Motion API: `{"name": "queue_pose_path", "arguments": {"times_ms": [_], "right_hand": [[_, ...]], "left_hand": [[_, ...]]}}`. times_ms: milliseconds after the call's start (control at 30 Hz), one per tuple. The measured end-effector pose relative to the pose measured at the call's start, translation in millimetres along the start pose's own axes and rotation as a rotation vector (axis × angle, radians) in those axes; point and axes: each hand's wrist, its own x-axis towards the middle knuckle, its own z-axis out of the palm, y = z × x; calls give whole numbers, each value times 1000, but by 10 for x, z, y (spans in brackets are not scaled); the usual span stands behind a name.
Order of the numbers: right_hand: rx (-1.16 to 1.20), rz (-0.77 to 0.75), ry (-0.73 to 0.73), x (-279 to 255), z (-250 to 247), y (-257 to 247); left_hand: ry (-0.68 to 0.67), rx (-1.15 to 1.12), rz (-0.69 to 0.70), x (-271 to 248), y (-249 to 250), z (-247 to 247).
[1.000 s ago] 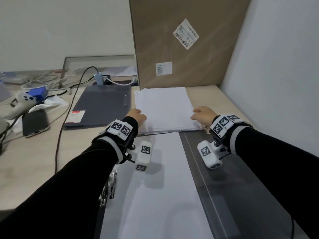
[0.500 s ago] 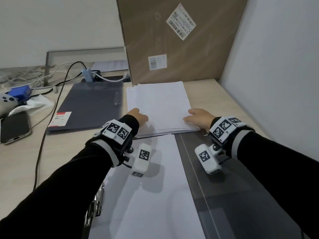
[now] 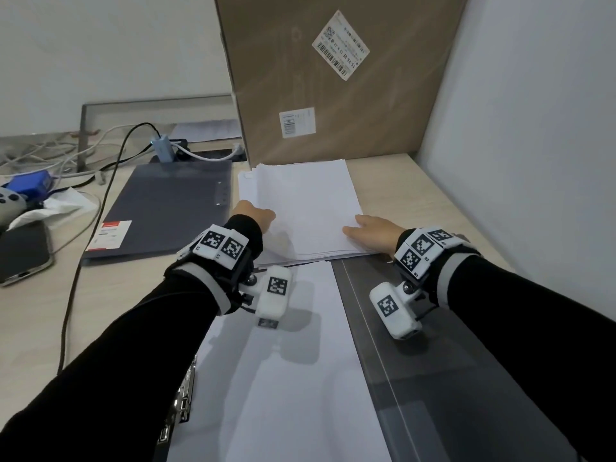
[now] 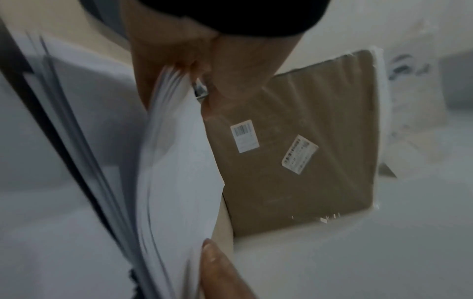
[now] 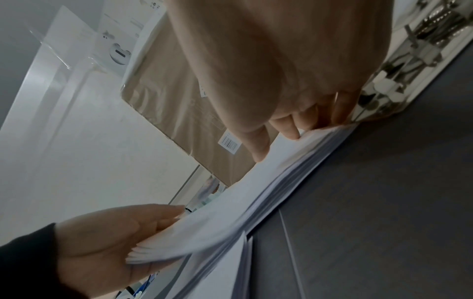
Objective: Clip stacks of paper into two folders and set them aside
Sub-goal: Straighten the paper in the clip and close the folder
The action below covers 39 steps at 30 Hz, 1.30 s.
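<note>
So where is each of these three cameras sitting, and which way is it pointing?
Head: worn on the head, looking down at the desk; both sleeves, left hand and right hand on the paper stack.
Left wrist: looks along the fingers gripping the stack's edge.
Right wrist: looks along the fingers; both hands show.
Shared: the stack and the cardboard box.

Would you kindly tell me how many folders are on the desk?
2. A closed folder lies at the far left; an open folder lies nearest, with paper inside. None seems hidden.
</note>
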Motion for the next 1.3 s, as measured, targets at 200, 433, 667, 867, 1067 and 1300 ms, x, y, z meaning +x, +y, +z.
{"name": "queue_pose_path", "arguments": {"times_ms": [200, 433, 667, 867, 1067, 1300], "right_hand": [[137, -13, 145, 33, 0, 11], [762, -22, 108, -328, -381, -86], [1012, -349, 22, -965, -508, -334], [968, -421, 88, -1448, 15, -378], [915, -337, 144, -1601, 217, -427], [682, -249, 461, -1922, 70, -264]], "left_hand": [[26, -59, -3, 10, 23, -90], [-40, -617, 227, -298, -403, -298], [-340, -699, 428, -883, -694, -657], [-279, -792, 463, -1144, -690, -645], [-192, -839, 356, -1252, -677, -569], [-192, -703, 395, -1411, -547, -475]]}}
